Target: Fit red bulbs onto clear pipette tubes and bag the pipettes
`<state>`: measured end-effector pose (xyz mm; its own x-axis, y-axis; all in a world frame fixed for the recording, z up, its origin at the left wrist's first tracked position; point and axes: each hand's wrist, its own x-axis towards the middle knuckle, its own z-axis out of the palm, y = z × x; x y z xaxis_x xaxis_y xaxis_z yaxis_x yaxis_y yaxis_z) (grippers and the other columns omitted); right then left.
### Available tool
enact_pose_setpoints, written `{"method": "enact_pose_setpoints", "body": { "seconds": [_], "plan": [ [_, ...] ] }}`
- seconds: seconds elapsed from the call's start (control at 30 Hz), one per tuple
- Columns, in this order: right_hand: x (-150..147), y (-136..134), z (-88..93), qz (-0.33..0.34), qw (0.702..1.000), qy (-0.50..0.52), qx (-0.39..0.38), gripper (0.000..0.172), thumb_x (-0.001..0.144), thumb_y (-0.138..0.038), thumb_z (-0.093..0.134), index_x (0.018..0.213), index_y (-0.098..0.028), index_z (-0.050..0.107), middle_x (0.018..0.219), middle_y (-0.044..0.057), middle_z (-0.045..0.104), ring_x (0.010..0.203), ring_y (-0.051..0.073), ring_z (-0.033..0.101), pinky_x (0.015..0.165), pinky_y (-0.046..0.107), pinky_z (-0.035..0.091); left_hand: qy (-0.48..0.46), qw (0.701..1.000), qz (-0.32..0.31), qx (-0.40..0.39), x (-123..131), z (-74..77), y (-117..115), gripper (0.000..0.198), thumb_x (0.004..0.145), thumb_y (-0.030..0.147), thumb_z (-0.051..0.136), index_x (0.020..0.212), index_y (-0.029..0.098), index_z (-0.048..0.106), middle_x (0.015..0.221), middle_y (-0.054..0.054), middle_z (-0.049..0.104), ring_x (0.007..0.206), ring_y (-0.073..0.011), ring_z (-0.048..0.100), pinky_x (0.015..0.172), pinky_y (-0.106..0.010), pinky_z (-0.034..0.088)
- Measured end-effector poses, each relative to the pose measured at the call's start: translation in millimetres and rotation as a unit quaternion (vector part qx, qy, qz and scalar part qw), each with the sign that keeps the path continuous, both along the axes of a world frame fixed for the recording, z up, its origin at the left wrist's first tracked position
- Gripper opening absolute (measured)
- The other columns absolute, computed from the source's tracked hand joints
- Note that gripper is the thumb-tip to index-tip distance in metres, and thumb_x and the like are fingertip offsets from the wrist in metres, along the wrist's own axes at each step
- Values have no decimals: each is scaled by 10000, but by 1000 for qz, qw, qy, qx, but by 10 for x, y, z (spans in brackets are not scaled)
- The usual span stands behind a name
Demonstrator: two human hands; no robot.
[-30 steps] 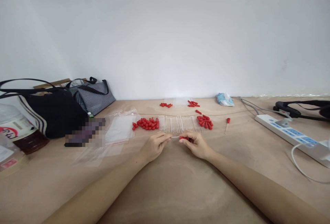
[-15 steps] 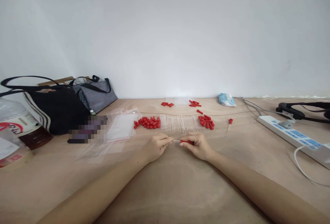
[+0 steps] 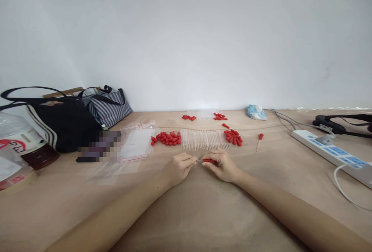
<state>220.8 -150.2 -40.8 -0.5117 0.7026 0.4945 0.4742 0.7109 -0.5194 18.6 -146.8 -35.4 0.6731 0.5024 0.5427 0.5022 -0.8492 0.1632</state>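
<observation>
My left hand (image 3: 179, 167) pinches the clear end of a thin dropper tube (image 3: 200, 161). My right hand (image 3: 223, 165) pinches the red rubber cap (image 3: 209, 161) at the tube's other end. Both hands rest on the tan table, close together. Just beyond them lies a row of clear dropper tubes (image 3: 203, 139). A pile of red caps (image 3: 166, 138) lies left of the row and a smaller pile of red caps (image 3: 233, 136) lies right of it. One assembled dropper (image 3: 259, 141) lies further right.
More tubes and red caps (image 3: 205, 116) lie by the wall. Clear zip bags (image 3: 134, 143) and a black bag (image 3: 62, 123) sit on the left, with a striped bag (image 3: 107, 105) behind. A white power strip (image 3: 331, 155), cables and a blue packet (image 3: 256, 112) are on the right.
My hands have drawn closer together, and less of the clear tube shows between them. The view has shifted slightly.
</observation>
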Motion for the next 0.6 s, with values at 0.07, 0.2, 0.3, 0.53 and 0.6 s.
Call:
{"method": "enact_pose_setpoints", "body": {
  "seconds": [0.07, 0.2, 0.3, 0.53, 0.6],
  "plan": [
    [-1, -1, -2, 0, 1000, -7, -1, 144, 804, -264, 484, 852, -214, 610, 805, 30, 640, 734, 154, 568, 756, 330, 377, 2, 1000, 2, -4, 0, -2, 2, 250, 883, 200, 356, 938, 146, 594, 778, -64, 631, 689, -144, 569, 633, -254, 461],
    [-23, 11, 10, 11, 998, 31, -44, 160, 797, -295, 488, 810, -203, 619, 775, 34, 631, 716, 152, 559, 706, 303, 397, -12, 1000, 2, -17, 12, 10, 7, 254, 878, 205, 362, 932, 140, 602, 770, -61, 636, 694, -148, 576, 644, -254, 462],
    [-83, 37, 23, -1, 974, 162, -159, 190, 744, -368, 551, 797, -192, 600, 714, 20, 613, 656, 138, 542, 622, 266, 411, -64, 996, 20, -53, 45, 39, 4, 248, 873, 218, 381, 917, 132, 609, 769, -57, 641, 685, -142, 583, 642, -243, 461],
    [-297, 17, -24, 22, 819, 469, -329, 328, 589, -326, 711, 832, -206, 525, 679, -51, 533, 594, 73, 473, 596, 208, 378, -124, 981, 67, -137, 105, 78, -17, 245, 867, 250, 407, 945, 167, 624, 695, -9, 644, 586, -115, 574, 558, -204, 439],
    [-342, -3, -37, 27, 809, 484, -332, 318, 608, -320, 699, 850, -210, 525, 707, -48, 528, 593, 68, 463, 592, 206, 370, -120, 980, 74, -137, 102, 71, -26, 255, 865, 260, 408, 959, 168, 627, 651, -2, 639, 541, -110, 563, 534, -203, 437]
  ]
}}
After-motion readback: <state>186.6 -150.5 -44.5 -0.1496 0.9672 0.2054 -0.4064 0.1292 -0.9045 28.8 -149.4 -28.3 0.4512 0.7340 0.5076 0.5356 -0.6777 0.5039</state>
